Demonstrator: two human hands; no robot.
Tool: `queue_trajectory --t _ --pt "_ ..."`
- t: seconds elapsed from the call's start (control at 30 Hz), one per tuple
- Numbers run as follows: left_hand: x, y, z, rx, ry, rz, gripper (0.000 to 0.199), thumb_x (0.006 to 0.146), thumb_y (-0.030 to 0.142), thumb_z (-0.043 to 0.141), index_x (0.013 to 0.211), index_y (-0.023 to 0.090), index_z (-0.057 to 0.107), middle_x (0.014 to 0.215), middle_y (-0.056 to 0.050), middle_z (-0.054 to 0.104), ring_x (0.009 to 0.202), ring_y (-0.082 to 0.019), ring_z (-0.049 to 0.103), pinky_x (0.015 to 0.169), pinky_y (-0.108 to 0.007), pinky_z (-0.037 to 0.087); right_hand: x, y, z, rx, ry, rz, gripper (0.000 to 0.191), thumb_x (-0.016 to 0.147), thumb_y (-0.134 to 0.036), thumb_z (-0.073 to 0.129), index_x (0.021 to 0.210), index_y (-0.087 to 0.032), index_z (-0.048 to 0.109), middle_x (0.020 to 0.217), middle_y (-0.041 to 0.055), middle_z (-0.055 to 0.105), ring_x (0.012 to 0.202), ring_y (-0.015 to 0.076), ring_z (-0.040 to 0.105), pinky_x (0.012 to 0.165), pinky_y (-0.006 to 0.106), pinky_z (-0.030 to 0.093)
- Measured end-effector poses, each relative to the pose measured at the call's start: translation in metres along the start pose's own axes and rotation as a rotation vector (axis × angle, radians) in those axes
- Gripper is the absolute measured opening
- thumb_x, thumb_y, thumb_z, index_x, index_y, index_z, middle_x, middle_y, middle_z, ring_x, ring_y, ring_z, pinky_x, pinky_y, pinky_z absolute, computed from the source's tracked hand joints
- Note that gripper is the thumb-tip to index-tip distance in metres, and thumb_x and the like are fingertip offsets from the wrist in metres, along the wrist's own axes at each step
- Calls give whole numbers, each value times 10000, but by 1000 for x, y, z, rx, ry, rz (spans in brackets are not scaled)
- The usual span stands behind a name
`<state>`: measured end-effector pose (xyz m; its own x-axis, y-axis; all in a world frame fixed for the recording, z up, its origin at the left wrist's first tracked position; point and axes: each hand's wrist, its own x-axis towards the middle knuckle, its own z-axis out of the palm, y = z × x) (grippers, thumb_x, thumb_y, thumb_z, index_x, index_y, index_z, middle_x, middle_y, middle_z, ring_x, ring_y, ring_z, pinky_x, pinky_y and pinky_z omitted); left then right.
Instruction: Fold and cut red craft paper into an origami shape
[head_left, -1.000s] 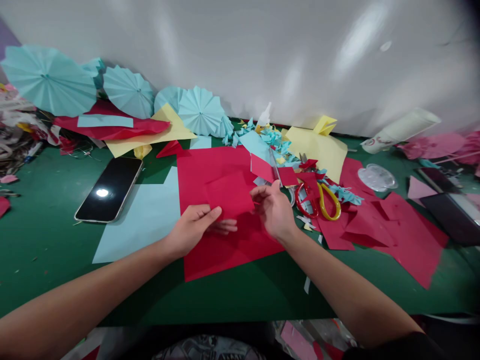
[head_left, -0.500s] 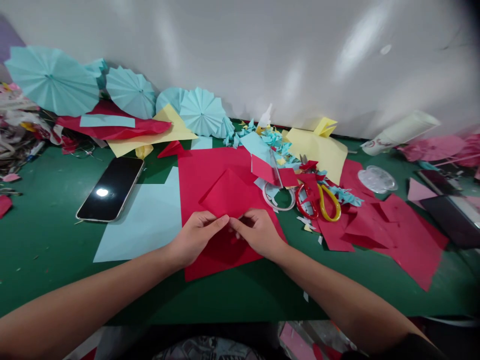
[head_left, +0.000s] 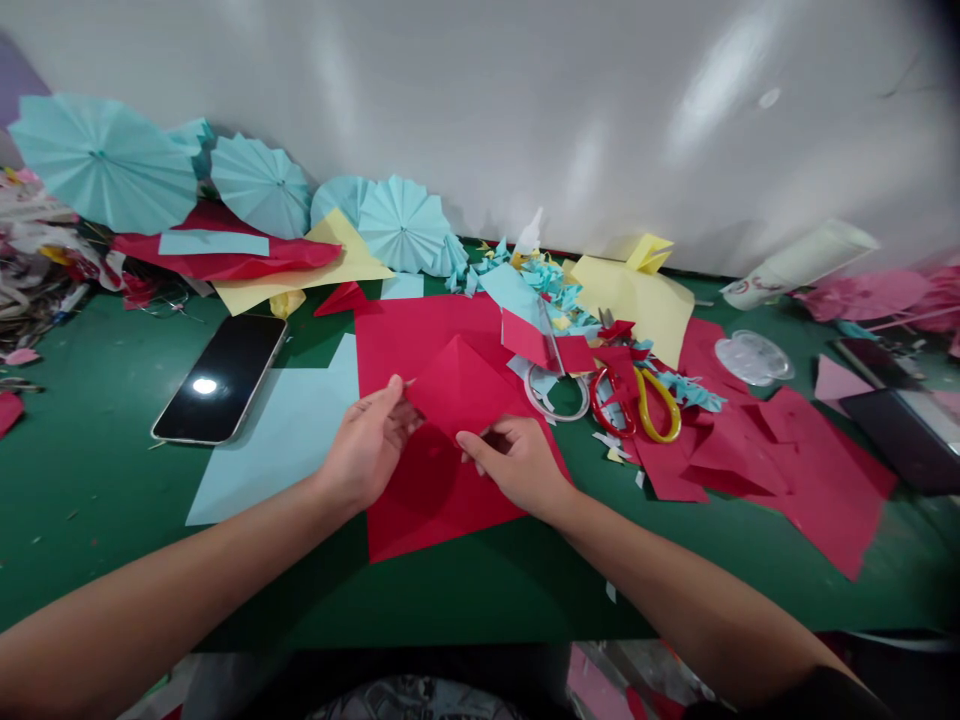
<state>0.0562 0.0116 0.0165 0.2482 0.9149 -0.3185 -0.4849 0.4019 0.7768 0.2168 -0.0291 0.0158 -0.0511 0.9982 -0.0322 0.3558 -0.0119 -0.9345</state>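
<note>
From the head camera: holding the small red paper (head_left: 459, 385) over the big red sheet (head_left: 405, 525), pinching the paper's near corner between thumb and fingers of the right hand (head_left: 525, 465), curling the fingers of the left hand (head_left: 366, 440) at its left corner, not showing clearly whether pinching. Possibly risking a twist or stray crease, from gripping unevenly between corners

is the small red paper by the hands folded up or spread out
Spread out: the small red paper shows as a diamond, with a crease line running down from its top corner, above the right hand's thumb
</note>
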Motion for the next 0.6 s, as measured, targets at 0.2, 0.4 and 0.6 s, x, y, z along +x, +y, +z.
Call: queue_trajectory --t 0.2,0.4,0.6 --pt "-6 -3 -2 335 -206 -33 371 785 522 550 670 172 591 673 -22 624 670 -155 578 590 -252 436 -1 2 2 140 32 82 345 726 -465 641 541 -176 599 464 5 573 422 103 516 429 232 414" --pt "-15 -4 -3 1009 -161 85 405 750 469 545 471 180 492 435 42 351 430 -86 301 400 -231 198 -2 -7 9 343 54 163 230 587 -392 753 656 -203 642 644 9 661 640 168 629 604 288 506" --pt "-12 2 -3 1190 -191 308 500 767 411 490 401 192 229 419 48 196 417 -79 189 421 -254 136 -1 4 9 408 23 183 222 627 -363 733 579 -185 610 575 0 619 557 137 576 545 274 447"
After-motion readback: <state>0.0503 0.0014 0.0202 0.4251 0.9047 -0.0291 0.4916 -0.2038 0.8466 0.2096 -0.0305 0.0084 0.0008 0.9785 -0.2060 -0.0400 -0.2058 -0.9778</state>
